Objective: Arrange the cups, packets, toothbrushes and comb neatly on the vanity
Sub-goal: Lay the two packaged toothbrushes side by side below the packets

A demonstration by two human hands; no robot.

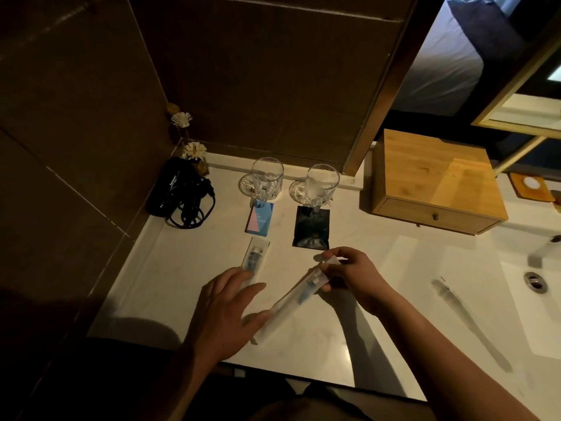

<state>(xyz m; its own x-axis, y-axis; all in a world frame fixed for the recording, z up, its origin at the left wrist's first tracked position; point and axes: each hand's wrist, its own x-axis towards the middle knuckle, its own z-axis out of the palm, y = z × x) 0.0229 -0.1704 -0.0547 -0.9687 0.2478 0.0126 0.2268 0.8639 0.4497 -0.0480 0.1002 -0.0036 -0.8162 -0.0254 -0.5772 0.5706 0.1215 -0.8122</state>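
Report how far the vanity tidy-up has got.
Looks done: two clear glass cups stand side by side at the back, with the pink-and-blue packet and black packet lined up in front of them.

In hand: the right hand grips a clear-wrapped toothbrush; the left hand rests on the other wrapped toothbrush.

Left: the long wrapped item, likely the comb, lies askew beside the sink.

- The pink-and-blue packet (260,219), lying just in front of the left glass cup (267,177), carries white capital lettering; the lower line ends in "KAGE" and the line above it is too small to read.
- The black hair dryer (174,185), to the left of that cup, bears a small white brand mark on its body, too blurred to make out.
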